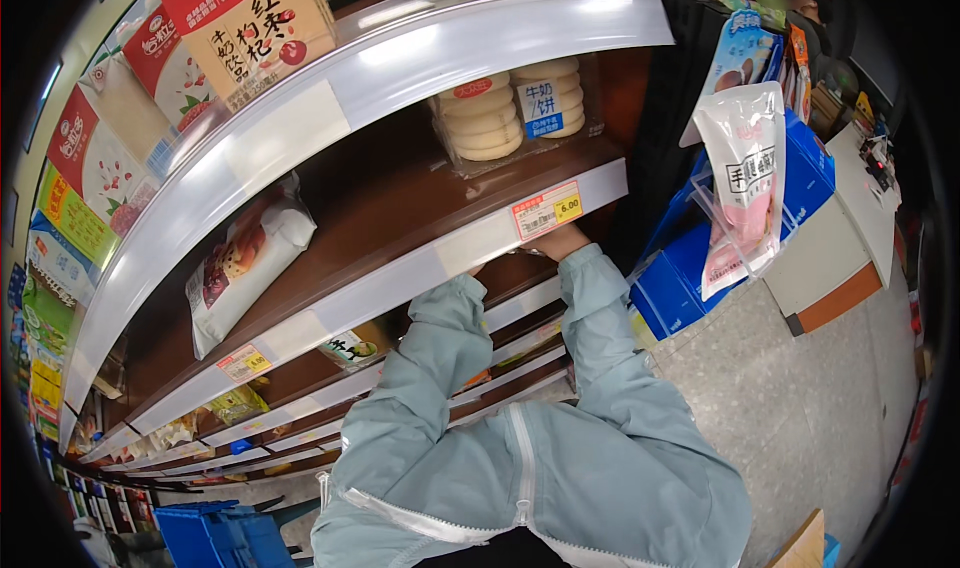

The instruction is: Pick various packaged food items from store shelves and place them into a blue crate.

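Note:
Both of my arms, in pale blue-green sleeves, reach under the front edge of a brown shelf (370, 208). A strip of my right hand (561, 242) shows below the shelf's price tag (547, 212); its fingers are hidden. Only a sliver of my left hand (478, 269) is seen past the cuff, so its fingers are out of sight too. Whatever either hand touches on the lower level cannot be made out. Above them, clear packs of stacked round pale cakes (487, 128) lie on the shelf. A white bag (250, 268) with a dark printed picture rests farther left.
Red-and-beige drink cartons (245, 38) stand on the upper shelf at the left. A pink-and-white pouch (745, 183) sits in a blue display box (690, 268) at the right. Beyond it is a white counter (835, 238). A blue plastic object (220, 536) stands at the lower left.

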Available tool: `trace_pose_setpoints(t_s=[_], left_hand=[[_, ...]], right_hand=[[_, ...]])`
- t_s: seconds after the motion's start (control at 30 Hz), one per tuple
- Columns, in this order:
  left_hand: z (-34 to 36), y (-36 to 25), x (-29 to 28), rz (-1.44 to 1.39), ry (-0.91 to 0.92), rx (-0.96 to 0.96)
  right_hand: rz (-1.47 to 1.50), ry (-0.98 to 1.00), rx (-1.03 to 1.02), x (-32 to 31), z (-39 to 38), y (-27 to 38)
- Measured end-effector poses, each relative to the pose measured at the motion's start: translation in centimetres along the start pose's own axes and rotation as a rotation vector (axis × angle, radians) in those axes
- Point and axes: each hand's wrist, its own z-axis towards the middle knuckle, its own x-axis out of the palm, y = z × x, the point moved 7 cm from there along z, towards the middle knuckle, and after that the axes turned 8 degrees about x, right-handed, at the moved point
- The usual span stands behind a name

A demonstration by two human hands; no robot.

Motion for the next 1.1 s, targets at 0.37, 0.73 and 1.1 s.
trace_pose_setpoints(t_s=[0.37,0.73,1.1], left_hand=[[-2.1,-7.1,5.6,0.713,0.385,0.205],[-6.0,-14.0,5.3,0.7,0.486,0.136],[-14.2,-11.7,7.2,0.329,1.042,-0.358]], right_hand=[[-0.279,-0.385,0.089,-0.7,3.3,-2.9],[-0.632,-0.413,0.318,0.4,-3.8,1.7],[-0.191,-0.551,-0.329,2.6,-13.3,3.8]])
